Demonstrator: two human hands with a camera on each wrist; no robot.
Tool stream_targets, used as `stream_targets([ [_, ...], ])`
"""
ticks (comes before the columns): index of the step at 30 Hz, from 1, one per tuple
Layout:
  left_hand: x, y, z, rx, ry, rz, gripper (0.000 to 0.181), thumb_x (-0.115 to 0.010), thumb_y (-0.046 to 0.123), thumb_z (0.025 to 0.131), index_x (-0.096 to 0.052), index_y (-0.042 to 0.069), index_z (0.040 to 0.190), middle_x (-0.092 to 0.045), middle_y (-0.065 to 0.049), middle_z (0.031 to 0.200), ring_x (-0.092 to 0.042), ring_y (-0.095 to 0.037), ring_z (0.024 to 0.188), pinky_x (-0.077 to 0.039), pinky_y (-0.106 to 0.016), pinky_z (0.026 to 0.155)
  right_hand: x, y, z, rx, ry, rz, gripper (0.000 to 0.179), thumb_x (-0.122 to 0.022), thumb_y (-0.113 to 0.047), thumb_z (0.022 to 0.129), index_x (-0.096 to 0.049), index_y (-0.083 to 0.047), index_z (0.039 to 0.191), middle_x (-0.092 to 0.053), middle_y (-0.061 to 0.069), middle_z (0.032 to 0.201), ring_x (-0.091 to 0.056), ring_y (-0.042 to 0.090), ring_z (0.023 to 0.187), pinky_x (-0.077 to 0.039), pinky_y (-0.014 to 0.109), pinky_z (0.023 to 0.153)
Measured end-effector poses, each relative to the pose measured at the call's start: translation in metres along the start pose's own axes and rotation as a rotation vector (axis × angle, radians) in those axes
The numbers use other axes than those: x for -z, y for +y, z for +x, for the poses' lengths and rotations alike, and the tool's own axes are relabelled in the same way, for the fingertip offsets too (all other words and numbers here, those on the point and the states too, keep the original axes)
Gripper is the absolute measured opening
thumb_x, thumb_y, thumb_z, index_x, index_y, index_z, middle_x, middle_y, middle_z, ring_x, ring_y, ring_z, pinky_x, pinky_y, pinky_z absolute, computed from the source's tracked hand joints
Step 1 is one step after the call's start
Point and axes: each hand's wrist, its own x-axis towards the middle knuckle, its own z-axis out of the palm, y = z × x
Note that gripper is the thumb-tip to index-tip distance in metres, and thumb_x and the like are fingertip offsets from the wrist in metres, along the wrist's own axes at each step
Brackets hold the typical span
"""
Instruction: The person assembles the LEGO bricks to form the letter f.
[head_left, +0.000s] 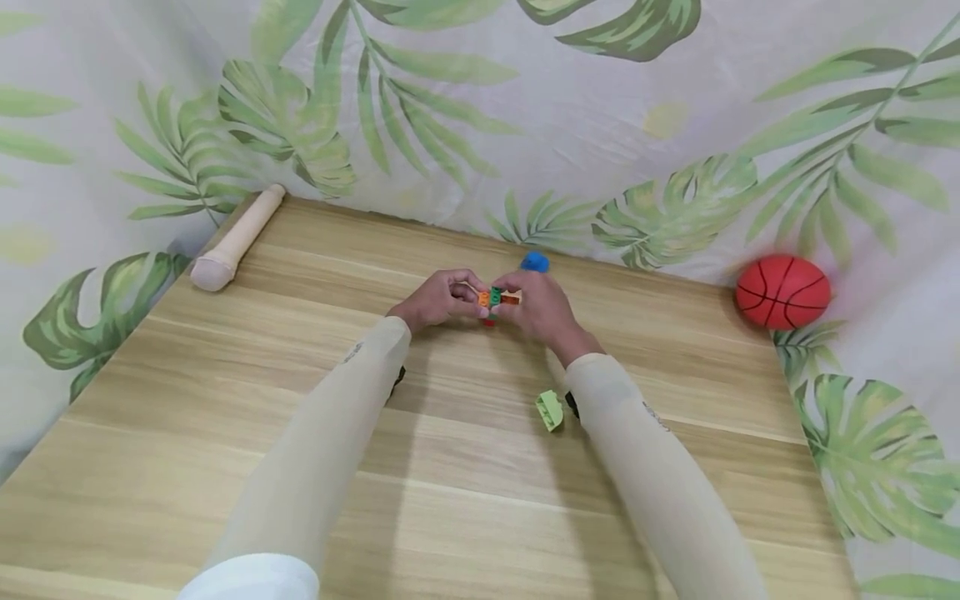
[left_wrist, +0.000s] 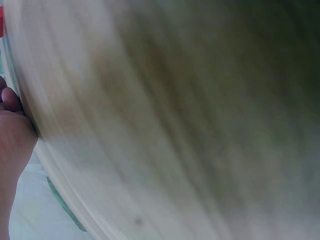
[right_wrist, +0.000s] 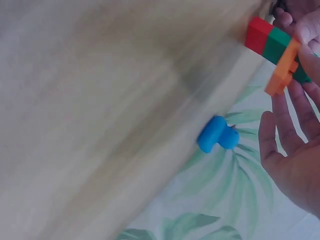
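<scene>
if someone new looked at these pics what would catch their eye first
Likely the bright red basketball at the far right corner of the table. Next, the colourful joined toy blocks held between the left hand and right hand, near the head view's centre. The beige microphone-shaped object toward the far left corner stands out too.

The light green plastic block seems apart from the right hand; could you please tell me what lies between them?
In the head view, only bare wood-grain tabletop lies between the light green plastic block and the right hand.
</scene>
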Motion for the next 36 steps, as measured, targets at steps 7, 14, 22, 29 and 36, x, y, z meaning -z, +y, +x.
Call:
stream_targets([
  [7,0.002,0.003,0.000,0.011,-0.003,-0.022,0.033,-0.083,0.006,0.093,-0.066,0.003,0.122,-0.072,0.004,0.093,-0.067,-0.010,0.091,-0.056,-0.019,0.079,0.006,-0.007,0.005,-0.029,-0.044,-0.053,0.034,-0.086,-0.018,0.093,-0.079,-0.010,0.125,-0.077,0.011,0.128,-0.070,0.031,0.123,-0.057,0.051,0.104],
  [14,0.002,0.005,-0.002,0.026,-0.001,-0.040,0.039,-0.083,0.006,0.094,-0.065,0.003,0.128,-0.072,0.004,0.093,-0.067,-0.009,0.089,-0.056,-0.021,0.080,0.005,-0.007,0.004,-0.044,-0.044,-0.018,0.034,-0.084,-0.017,0.095,-0.077,-0.009,0.128,-0.077,0.012,0.128,-0.071,0.032,0.121,-0.060,0.050,0.100],
  [22,0.002,0.006,-0.002,0.030,0.001,-0.067,0.037,-0.083,0.004,0.093,-0.065,0.000,0.125,-0.073,0.005,0.090,-0.068,-0.008,0.088,-0.058,-0.023,0.081,0.003,-0.003,0.003,-0.030,-0.029,0.019,0.034,-0.084,-0.016,0.096,-0.077,-0.008,0.128,-0.078,0.011,0.126,-0.072,0.031,0.119,-0.059,0.049,0.100],
  [29,0.002,0.005,0.000,0.024,-0.001,-0.073,0.036,-0.082,0.004,0.093,-0.065,0.000,0.124,-0.073,0.005,0.090,-0.069,-0.008,0.088,-0.059,-0.023,0.081,0.000,0.002,0.002,-0.027,-0.002,0.063,0.035,-0.085,-0.016,0.095,-0.077,-0.007,0.128,-0.078,0.012,0.124,-0.072,0.032,0.119,-0.059,0.048,0.101],
  [36,-0.001,0.004,0.001,0.030,-0.009,-0.077,0.035,-0.082,0.004,0.094,-0.064,-0.001,0.124,-0.073,0.004,0.091,-0.069,-0.009,0.089,-0.060,-0.024,0.082,-0.005,0.007,-0.002,-0.030,0.031,0.134,0.035,-0.085,-0.014,0.093,-0.076,-0.004,0.126,-0.079,0.014,0.122,-0.073,0.032,0.117,-0.059,0.049,0.102],
])
